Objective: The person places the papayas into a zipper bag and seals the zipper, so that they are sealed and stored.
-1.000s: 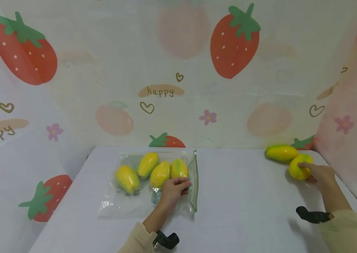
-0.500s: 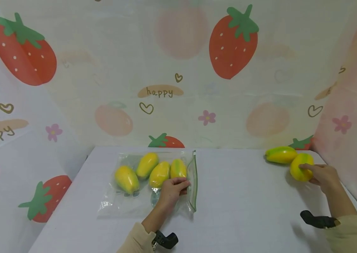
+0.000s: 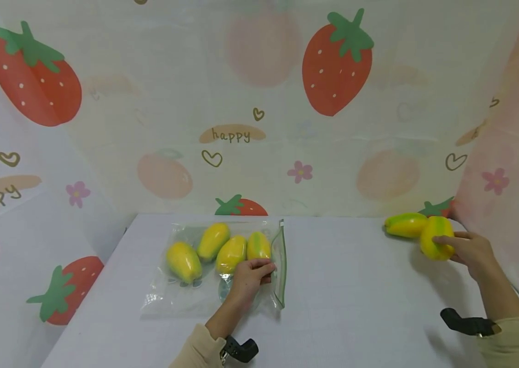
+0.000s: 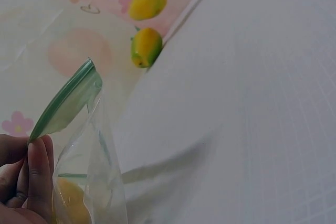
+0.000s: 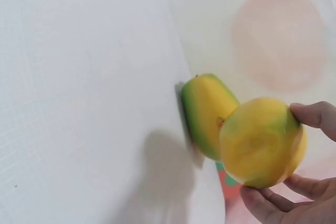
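Note:
My left hand pinches the upper edge of a clear zip bag near its green zip strip. The bag lies on the table with several yellow papayas inside, and its mouth faces right. In the left wrist view the strip stands raised between thumb and fingers. At the far right, my right hand grips a yellow-green papaya between thumb and fingertips, held above the table. Another papaya lies on the table just behind and left of it; the held one partly covers it in the right wrist view.
A white-covered table spans the front. Behind it hangs a patterned backdrop with strawberries and hearts, and a pink side sheet borders the right edge. Black straps with camera mounts sit on both wrists.
My right hand has shifted slightly to the right, and the papaya in it has risen and turned a little. The left hand and the bag have stayed in place.

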A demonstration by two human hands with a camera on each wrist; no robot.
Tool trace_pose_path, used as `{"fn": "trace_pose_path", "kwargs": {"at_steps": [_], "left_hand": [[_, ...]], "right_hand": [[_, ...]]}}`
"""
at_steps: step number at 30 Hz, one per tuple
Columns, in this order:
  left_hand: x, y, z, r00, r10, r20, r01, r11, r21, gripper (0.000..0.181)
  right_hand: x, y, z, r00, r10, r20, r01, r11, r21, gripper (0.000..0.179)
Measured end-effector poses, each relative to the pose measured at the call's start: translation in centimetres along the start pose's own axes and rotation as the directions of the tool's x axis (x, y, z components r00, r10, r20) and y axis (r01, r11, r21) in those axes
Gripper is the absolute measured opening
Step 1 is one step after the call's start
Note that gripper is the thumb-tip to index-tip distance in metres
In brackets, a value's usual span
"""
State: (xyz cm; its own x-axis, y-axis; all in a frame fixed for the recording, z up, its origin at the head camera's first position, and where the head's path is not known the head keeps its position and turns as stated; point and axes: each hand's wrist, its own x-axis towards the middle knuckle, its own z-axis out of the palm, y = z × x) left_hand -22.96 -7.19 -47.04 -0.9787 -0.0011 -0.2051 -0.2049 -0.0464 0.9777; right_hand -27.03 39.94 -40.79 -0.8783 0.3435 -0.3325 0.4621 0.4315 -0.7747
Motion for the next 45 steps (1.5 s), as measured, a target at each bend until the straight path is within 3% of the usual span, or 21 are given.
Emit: {"fn": "trace_pose_path", "kwargs": {"at_steps": [6, 11, 17, 21, 33, 45], "left_hand": [[-0.1, 0.1, -0.1, 1.000, -0.001, 0.001, 0.001, 1.000, -0.003, 0.032], [-0.3, 0.3, -0.1, 1.000, -0.005, -0.006, 0.005, 1.000, 0.010, 0.033], [-0.4, 0.4, -0.1, 1.000, 0.001, -0.004, -0.001, 1.000, 0.010, 0.032], [-0.4, 0.5, -0.2, 1.000, -0.002, -0.009, 0.002, 1.000, 0.024, 0.031], [-0.5, 0.5, -0.1, 1.000, -0.002, 0.000, 0.002, 0.999, 0.033, 0.032], [-0.5, 0.9, -0.1, 1.000, 0.002, -0.001, -0.002, 1.000, 0.015, 0.028]], "right_hand": [[-1.1, -1.0, 0.4, 0.991, -0.109, 0.072, 0.111, 0.993, -0.026, 0.094], [-1.5, -1.9, 1.2, 0.969, -0.214, 0.122, 0.223, 0.973, -0.061, 0.090], [-2.2, -3.3, 2.2, 0.951, -0.277, 0.139, 0.291, 0.952, -0.097, 0.085], [-2.9, -4.1, 3.1, 0.924, -0.337, 0.182, 0.359, 0.928, -0.100, 0.083], [-4.4, -5.3, 6.3, 0.871, -0.408, 0.274, 0.445, 0.891, -0.089, 0.078], [-5.9, -7.0, 10.4, 0.830, -0.425, 0.360, 0.485, 0.870, -0.092, 0.075]]}}
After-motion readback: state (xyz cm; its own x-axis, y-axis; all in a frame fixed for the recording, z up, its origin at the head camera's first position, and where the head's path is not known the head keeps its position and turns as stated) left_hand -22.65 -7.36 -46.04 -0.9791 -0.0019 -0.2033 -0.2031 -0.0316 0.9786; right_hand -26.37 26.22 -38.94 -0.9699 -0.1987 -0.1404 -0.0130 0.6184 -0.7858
